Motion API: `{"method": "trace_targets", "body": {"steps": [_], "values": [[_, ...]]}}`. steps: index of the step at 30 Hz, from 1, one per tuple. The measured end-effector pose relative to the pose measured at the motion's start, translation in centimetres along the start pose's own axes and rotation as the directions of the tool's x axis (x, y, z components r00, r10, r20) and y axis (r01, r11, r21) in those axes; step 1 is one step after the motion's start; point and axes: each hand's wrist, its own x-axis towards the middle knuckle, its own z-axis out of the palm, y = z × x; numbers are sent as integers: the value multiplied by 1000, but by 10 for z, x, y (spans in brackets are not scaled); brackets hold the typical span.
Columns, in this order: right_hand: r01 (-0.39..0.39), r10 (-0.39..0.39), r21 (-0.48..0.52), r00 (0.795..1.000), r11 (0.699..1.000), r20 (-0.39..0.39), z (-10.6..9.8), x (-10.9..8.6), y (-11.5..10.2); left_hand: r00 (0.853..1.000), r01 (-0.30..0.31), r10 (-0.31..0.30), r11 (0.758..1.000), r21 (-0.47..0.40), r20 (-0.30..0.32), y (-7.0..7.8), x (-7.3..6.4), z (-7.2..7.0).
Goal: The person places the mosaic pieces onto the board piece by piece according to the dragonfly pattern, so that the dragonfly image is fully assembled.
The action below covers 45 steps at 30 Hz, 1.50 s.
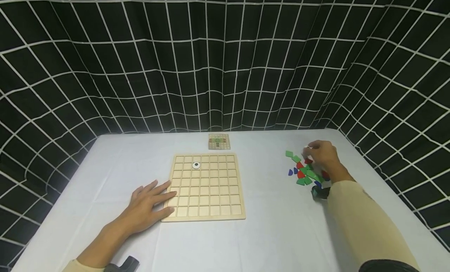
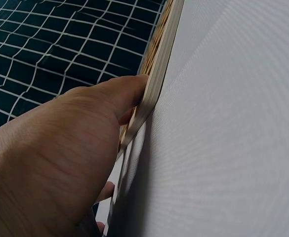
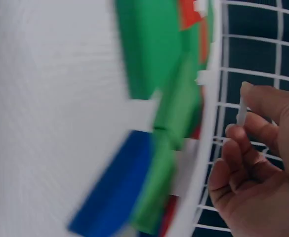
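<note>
A square wooden grid board lies on the white table, with one white disc bearing a dark eye in a cell of its top row area. My left hand rests spread along the board's left edge, fingertips over the rim; the left wrist view shows its thumb touching the board's side. Over at the right, my right hand is raised above a pile of coloured pieces. Between its thumb and fingers it pinches a thin white piece, seen edge-on, so its face is hidden.
Green, red and blue flat pieces lie loosely heaped, partly under the right forearm. Behind the board sits a small picture card showing a coloured pattern on a grid. A black curtain with white grid lines surrounds the table's back and sides.
</note>
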Motion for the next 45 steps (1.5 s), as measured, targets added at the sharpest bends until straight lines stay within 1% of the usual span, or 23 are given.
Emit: {"method": "trace_targets", "body": {"steps": [3,5,7,10,14,16,19,22,25,27,29,31,32,34,35,40,42,45], "values": [[107,-106,7,993,994,-50,-7,-10,-6,1000,3,-3,1000,6,-1,0,1,0],[190,-189,-2,978,982,-92,-12,-19,-13,1000,4,-4,1000,6,0,0,1,0],[253,-252,-11,959,967,-130,-16,-27,-20,1000,6,-6,1000,2,2,-1,1,1],[304,-302,-12,939,952,-166,-20,-42,-33,1000,2,-2,1000,-1,1,-1,1,1],[354,-347,-3,915,935,-204,-22,-69,-50,1000,-3,3,1000,1,1,0,0,0],[392,-382,-3,896,920,-228,-22,-82,-60,1000,-6,6,1000,0,1,0,0,0],[457,-441,-2,859,890,-260,-20,-102,-72,1000,-5,5,1000,-2,5,0,-1,0],[522,-500,-6,813,853,-298,-18,-120,-83,1000,-3,3,1000,-6,6,0,-1,1],[585,-553,-10,761,811,-338,-13,-136,-94,1000,0,0,1000,-10,8,0,-1,1],[636,-593,-4,717,772,-366,-8,-146,-102,1000,2,-2,1000,-11,8,0,-1,1],[694,-638,3,664,720,-390,-1,-154,-109,1000,4,-4,1000,-11,9,0,-1,1],[741,-672,15,618,671,-408,6,-161,-117,1000,5,-4,1000,-11,9,0,-1,1],[760,-685,27,599,649,-414,10,-164,-121,1000,5,-5,1000,-11,10,0,-1,1],[785,-701,44,576,618,-421,17,-169,-130,1000,2,-2,1000,-13,9,0,-1,1],[793,-706,55,569,606,-422,20,-172,-134,1000,1,-1,1000,-14,8,0,-1,1],[812,-719,102,561,575,-411,40,-176,-155,1000,-2,2,1000,-15,3,-1,-2,0],[817,-726,123,560,563,-399,50,-176,-162,1000,-2,2,1000,-17,4,-1,-2,1],[819,-733,158,566,551,-378,63,-175,-171,1000,-7,7,1000,-22,5,-2,-1,2]]}}
